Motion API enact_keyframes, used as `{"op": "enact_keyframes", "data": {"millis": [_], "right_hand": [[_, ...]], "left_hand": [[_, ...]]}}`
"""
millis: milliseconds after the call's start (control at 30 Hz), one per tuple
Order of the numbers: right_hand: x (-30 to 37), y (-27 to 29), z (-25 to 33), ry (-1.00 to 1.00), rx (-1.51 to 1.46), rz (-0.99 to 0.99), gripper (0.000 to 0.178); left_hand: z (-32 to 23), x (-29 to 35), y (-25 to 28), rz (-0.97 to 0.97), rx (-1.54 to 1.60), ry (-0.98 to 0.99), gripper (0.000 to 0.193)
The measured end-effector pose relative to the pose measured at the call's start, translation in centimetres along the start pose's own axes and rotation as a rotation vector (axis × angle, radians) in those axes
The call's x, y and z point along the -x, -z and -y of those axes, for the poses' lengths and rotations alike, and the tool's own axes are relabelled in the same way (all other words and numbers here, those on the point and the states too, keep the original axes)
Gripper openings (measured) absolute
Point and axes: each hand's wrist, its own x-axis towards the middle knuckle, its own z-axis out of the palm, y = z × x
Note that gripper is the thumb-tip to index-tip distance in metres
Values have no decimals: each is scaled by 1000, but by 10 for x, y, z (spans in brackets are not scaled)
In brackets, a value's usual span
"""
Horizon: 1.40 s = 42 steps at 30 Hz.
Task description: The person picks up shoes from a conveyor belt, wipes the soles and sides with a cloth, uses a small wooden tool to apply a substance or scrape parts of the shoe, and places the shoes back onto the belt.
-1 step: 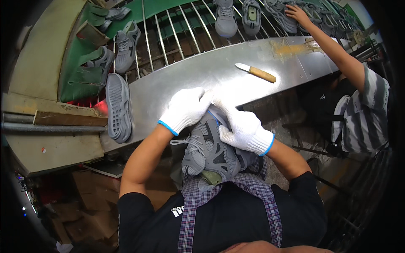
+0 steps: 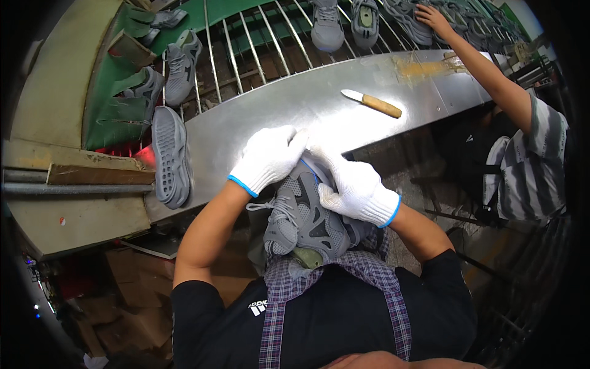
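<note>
A grey mesh sneaker [image 2: 321, 215] rests on my lap with its toe pointing away from me. A green last [image 2: 307, 257] shows at its opening, and grey laces hang on its left side. My left hand [image 2: 268, 150], in a white knitted glove with a blue cuff, closes over the toe end. Gloved the same way, my right hand [image 2: 356, 187] wraps the shoe's right side near the sole edge, its fingertips meeting the left hand's at the toe. A blue line runs along the edge between the hands. The gloves cover the toe tip.
On the metal bench [image 2: 246, 129] lie a wooden-handled knife [image 2: 372, 103] and, at left, a loose grey sole [image 2: 171, 157]. Beyond it, metal rollers [image 2: 252, 52] carry grey sneakers [image 2: 327, 26]. At right a co-worker's arm [image 2: 485, 74] reaches toward several shoes. Cardboard [image 2: 132, 292] lies lower left.
</note>
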Motion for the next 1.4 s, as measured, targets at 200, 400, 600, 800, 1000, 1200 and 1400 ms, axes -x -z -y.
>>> {"op": "enact_keyframes", "data": {"millis": [200, 400, 600, 800, 1000, 1200, 1400], "right_hand": [[30, -16, -21, 261, 23, -128, 59], [34, -9, 7, 20, 414, 190, 54], [19, -3, -16, 267, -87, -115, 52], [-49, 8, 4, 264, -171, -186, 57], [-45, 26, 45, 252, -261, 162, 63], [29, -6, -12, 44, -439, 129, 58], [8, 33, 43, 328, -155, -144, 102]], "left_hand": [[2, 1, -7, -37, 28, -18, 48], [8, 7, -27, -262, 400, 2, 48], [47, 24, -71, -464, 1443, 260, 56], [10, 35, -33, -490, 1292, -81, 51], [-13, 69, -14, -631, 1113, -246, 44], [-9, 83, -9, -466, 1186, -76, 39], [-37, 80, 1, -348, 1629, -262, 53]]}}
